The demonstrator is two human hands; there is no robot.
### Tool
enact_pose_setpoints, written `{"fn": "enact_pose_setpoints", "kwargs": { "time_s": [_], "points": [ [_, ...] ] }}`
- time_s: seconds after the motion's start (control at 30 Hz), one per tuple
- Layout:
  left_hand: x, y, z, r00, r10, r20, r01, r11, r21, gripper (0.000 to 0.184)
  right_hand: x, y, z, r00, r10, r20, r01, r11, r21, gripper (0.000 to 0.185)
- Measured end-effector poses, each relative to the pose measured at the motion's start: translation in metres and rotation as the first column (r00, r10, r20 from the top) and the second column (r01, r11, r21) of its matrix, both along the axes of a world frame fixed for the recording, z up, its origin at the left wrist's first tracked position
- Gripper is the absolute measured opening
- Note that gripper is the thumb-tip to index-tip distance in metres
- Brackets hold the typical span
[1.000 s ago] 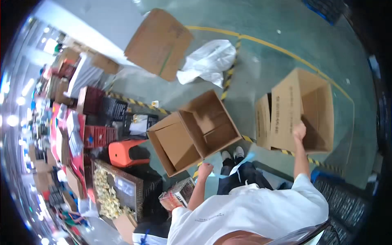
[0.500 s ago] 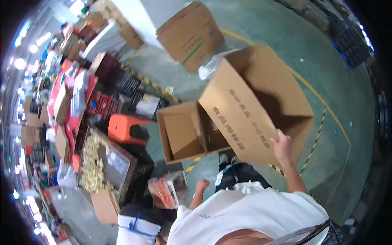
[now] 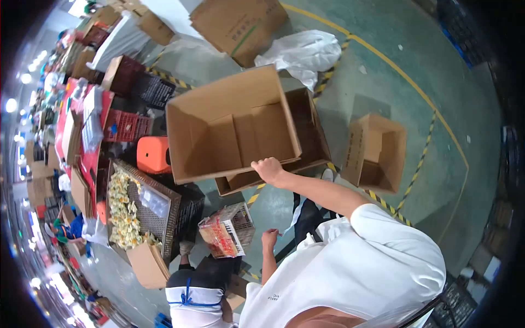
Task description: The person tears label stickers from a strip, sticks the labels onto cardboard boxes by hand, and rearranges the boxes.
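Note:
My right hand (image 3: pixel 268 170) is closed over the near rim of a large open cardboard box (image 3: pixel 210 115), whose hollow inside faces up toward me. This box is tilted and overlaps a second open carton (image 3: pixel 309 123) beneath it. My left hand (image 3: pixel 270 238) is low in front of my body, fingers curled. A pale strip (image 3: pixel 294 217) runs close to its fingertips; whether they grip it is unclear. Left of that hand sits a box wrapped in clear plastic with red print (image 3: pixel 227 230).
A smaller open carton (image 3: pixel 377 153) stands on the floor at right. Flattened cardboard (image 3: pixel 240 27) and a white plastic sheet (image 3: pixel 303 52) lie ahead. On the left are an orange stool (image 3: pixel 153 154) and a basket of yellowish flowers (image 3: pixel 174 213). A co-worker (image 3: pixel 194 295) bends down nearby.
The large box has swung from right to left in my right hand, turning its opening toward me. The smaller carton at right has come into view.

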State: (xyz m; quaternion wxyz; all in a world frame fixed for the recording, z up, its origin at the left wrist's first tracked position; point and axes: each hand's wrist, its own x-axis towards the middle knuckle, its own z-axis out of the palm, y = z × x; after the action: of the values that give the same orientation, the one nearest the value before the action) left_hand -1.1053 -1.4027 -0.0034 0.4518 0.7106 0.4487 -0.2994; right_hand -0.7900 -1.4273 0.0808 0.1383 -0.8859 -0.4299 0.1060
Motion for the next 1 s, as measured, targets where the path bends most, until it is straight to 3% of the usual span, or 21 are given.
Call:
{"fn": "enact_pose_setpoints", "kwargs": {
  "time_s": [0.07,0.17,0.23,0.27,0.3,0.33,0.43,0.47,0.53,0.57,0.6,0.67,0.7,0.73,0.8,0.83,0.87,0.9,0.93,0.97,1.0],
  "points": [
    [-0.012,0.001,-0.001,1.000,-0.001,-0.004,0.002,0.999,0.054,0.027,-0.014,-0.001,-0.016,0.997,0.072,-0.021,-0.073,0.996,-0.051,0.005],
    [-0.021,0.005,0.000,0.998,-0.048,-0.032,0.050,0.996,0.078,0.025,-0.054,0.014,-0.047,1.000,0.020,-0.006,-0.018,0.979,0.205,0.008],
    [-0.021,0.012,-0.010,0.995,-0.017,0.096,0.017,1.000,-0.004,0.018,-0.073,0.030,-0.060,0.999,-0.002,0.040,-0.006,0.977,0.215,0.011],
    [0.002,0.007,0.012,0.991,0.024,0.134,-0.022,1.000,-0.014,0.017,-0.067,0.031,-0.047,0.988,0.045,-0.150,-0.018,0.983,0.181,0.013],
    [0.019,0.010,0.024,0.971,-0.026,0.240,0.029,1.000,-0.009,0.016,-0.073,0.045,-0.056,0.992,0.069,-0.104,-0.065,0.997,0.045,0.016],
    [0.033,0.011,0.027,0.923,0.074,0.379,-0.069,0.997,-0.027,0.016,-0.067,0.046,-0.038,0.981,0.095,-0.170,-0.109,0.991,-0.073,0.019],
    [0.116,0.028,0.098,0.870,0.065,0.490,-0.243,0.919,0.311,0.015,-0.054,0.036,-0.019,0.976,0.213,-0.049,-0.219,0.963,-0.156,0.024],
    [0.140,0.041,0.120,0.808,0.065,0.586,-0.294,0.906,0.304,0.017,-0.052,0.030,-0.017,0.983,0.178,0.049,-0.170,0.977,-0.129,0.023],
    [0.185,0.052,0.166,0.797,0.010,0.604,-0.355,0.817,0.455,0.023,-0.036,0.021,-0.010,0.967,0.206,-0.147,-0.218,0.973,-0.070,0.020],
    [0.203,0.058,0.180,0.845,-0.085,0.528,-0.304,0.736,0.605,0.029,-0.034,0.012,-0.015,0.982,0.188,0.027,-0.189,0.982,0.025,0.016],
    [0.211,0.075,0.187,0.886,-0.146,0.441,-0.206,0.727,0.655,0.042,-0.023,0.008,-0.015,0.977,0.212,-0.009,-0.210,0.969,0.131,0.013],
    [0.221,0.081,0.206,0.964,-0.091,0.249,-0.082,0.790,0.608,0.057,0.008,-0.012,0.004,0.976,0.208,0.060,-0.216,0.952,0.217,0.012],
    [0.219,0.073,0.209,0.974,0.045,0.222,-0.145,0.875,0.462,0.070,0.020,-0.024,0.009,0.972,0.204,0.118,-0.228,0.937,0.263,0.011],
    [0.202,0.072,0.188,0.866,0.326,0.380,-0.405,0.902,0.151,0.081,0.032,-0.043,0.025,0.972,0.179,0.152,-0.218,0.926,0.309,0.011],
    [0.202,0.042,0.192,0.799,0.583,0.147,-0.528,0.798,-0.292,0.098,0.034,-0.070,0.037,0.958,0.185,0.220,-0.253,0.904,0.344,0.014],
    [0.208,0.025,0.190,0.736,0.656,0.167,-0.594,0.744,-0.306,0.097,0.031,-0.093,0.048,0.949,0.166,0.267,-0.265,0.880,0.394,0.015],
    [0.219,0.011,0.185,0.666,0.723,0.182,-0.654,0.684,-0.323,0.095,0.022,-0.107,0.038,0.883,-0.067,0.465,-0.282,0.717,0.638,0.018],
    [0.230,0.003,0.165,0.494,0.833,0.250,-0.755,0.553,-0.352,0.085,0.011,-0.120,0.047,0.948,0.115,0.295,-0.257,0.824,0.505,0.019],
    [0.248,-0.010,0.162,0.431,0.835,0.342,-0.750,0.542,-0.380,0.065,0.000,-0.133,0.058,0.956,0.141,0.256,-0.233,0.897,0.375,0.018],
    [0.250,0.002,0.120,0.463,0.774,0.433,-0.721,0.613,-0.324,0.036,-0.007,-0.142,0.067,0.963,0.154,0.219,-0.205,0.951,0.232,0.017],
    [0.250,0.004,0.103,0.514,0.740,0.434,-0.673,0.661,-0.331,0.027,-0.011,-0.143,0.060,0.964,0.083,0.254,-0.149,0.956,0.251,0.019]
  ]
}}
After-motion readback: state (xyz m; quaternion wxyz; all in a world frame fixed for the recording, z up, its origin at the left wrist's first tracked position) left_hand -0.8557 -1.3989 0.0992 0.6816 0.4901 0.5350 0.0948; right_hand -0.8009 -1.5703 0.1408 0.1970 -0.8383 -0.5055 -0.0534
